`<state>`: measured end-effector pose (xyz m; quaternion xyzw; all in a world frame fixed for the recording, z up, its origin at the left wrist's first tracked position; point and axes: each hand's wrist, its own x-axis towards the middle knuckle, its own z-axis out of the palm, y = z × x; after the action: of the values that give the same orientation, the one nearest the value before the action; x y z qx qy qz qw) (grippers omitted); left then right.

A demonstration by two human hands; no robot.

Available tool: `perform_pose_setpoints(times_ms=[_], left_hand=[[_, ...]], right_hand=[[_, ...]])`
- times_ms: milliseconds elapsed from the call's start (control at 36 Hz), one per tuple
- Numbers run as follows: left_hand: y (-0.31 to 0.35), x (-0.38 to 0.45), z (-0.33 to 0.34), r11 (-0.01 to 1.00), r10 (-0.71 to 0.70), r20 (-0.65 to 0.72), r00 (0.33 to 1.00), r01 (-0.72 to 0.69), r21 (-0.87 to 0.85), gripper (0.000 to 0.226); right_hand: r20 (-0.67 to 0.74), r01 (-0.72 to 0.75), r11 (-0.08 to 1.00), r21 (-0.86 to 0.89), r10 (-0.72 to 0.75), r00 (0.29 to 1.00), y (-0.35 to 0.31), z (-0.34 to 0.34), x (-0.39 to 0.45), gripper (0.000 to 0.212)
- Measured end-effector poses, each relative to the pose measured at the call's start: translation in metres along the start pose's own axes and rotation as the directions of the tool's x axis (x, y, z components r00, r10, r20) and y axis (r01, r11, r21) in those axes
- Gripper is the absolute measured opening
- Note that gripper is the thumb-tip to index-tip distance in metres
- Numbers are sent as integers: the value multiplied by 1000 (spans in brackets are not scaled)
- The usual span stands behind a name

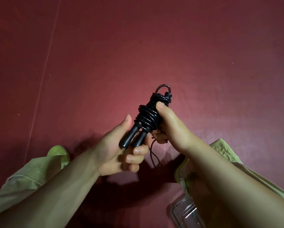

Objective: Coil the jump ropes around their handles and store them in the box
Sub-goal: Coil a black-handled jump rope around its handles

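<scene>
left hand [121,152] gripped the two handles [133,137] over the red floor [138,46], right hand [169,122] clamped the black rope coil [152,111], so i figured keep wraps tight and tuck that loose tail [154,155].

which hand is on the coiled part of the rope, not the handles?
The right hand: its thumb presses the black coils. The left hand grips the bare handle ends below.

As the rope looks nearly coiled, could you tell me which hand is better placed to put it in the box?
Probably right: the right hand grips the coiled jump rope, nearer the clear box.
</scene>
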<state>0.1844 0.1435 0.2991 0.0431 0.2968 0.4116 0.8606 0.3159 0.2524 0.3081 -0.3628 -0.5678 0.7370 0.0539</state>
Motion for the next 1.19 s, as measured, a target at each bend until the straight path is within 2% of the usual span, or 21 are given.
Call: perform_pose_setpoints(times_ms=[56, 139, 222, 278, 333, 417, 556, 611, 639, 667, 694, 750, 778, 806, 861, 889, 944, 1000, 1083, 1194], left_hand=[[0, 1, 0, 998, 17, -55, 998, -14, 57, 59], [1, 4, 0, 977, 55, -208, 977, -9, 214, 57], [2, 7, 2, 923, 117, -354, 928, 30, 383, 54], [0, 10, 2, 860, 188, -455, 871, 78, 504, 50], [-3, 15, -2, 745, 292, -512, 808, 144, 651, 47], [-7, 21, -7, 539, 433, -488, 757, 217, 814, 49], [-13, 21, -2, 196, 635, -403, 659, 366, 910, 44], [-13, 21, -4, 131, 666, -356, 655, 367, 921, 44], [-12, 20, -4, 167, 646, -354, 676, 328, 930, 45], [-12, 21, -4, 260, 605, -357, 712, 247, 933, 46], [-10, 20, -2, 417, 551, -360, 753, 125, 900, 47], [-8, 17, 2, 753, 406, -359, 840, -84, 653, 42], [-7, 14, 2, 853, 317, -326, 891, -117, 509, 44], [-7, 12, 0, 911, 241, -263, 934, -124, 394, 49], [-9, 10, -3, 963, 139, -51, 989, -123, 240, 59], [-11, 11, -3, 978, 103, 74, 992, -114, 175, 63], [-17, 12, -1, 997, 65, 290, 955, -77, 30, 66], [-21, 13, 3, 996, 64, 397, 915, -38, -75, 61], [-19, 13, 5, 994, 50, 398, 916, -7, -111, 49], [-10, 8, 6, 987, 76, 125, 989, -92, 128, 48]], right_hand=[[23, -21, 997, -70, 23, 999, 1, -1, 1, 48], [-26, -114, 983, -142, 112, 993, 4, -4, 2, 57], [-98, -187, 960, -208, 169, 981, 5, -5, 3, 59], [-129, -220, 929, -299, 189, 973, 5, -4, 3, 58], [-153, -241, 897, -371, 197, 968, 7, -3, 4, 58], [-194, -285, 871, -400, 224, 955, 9, -2, 6, 61], [-202, -325, 904, -277, 276, 940, 10, -3, 7, 55], [-202, -325, 924, -200, 286, 937, 10, -3, 9, 52], [-212, -307, 935, -179, 268, 940, 10, -3, 9, 51], [-224, -276, 946, -171, 236, 946, 9, -3, 9, 50], [-232, -242, 957, -163, 201, 952, 9, -4, 10, 50], [-228, -171, 981, -94, 146, 963, 5, -4, 9, 45], [-220, -133, 991, -33, 122, 968, 3, -4, 7, 42], [-213, -91, 995, 30, 95, 972, 3, -4, 5, 39], [-184, 5, 990, 140, 21, 983, 2, -2, 2, 36], [-161, 46, 982, 183, -16, 987, 3, -1, 1, 35], [-119, 109, 969, 222, -84, 989, 4, 2, 0, 38], [-56, 149, 972, 180, -141, 988, 6, 6, 0, 48], [-6, 152, 978, 140, -153, 988, 5, 5, 1, 73], [-1, 142, 990, -14, -142, 990, 2, -4, 0, 110]])
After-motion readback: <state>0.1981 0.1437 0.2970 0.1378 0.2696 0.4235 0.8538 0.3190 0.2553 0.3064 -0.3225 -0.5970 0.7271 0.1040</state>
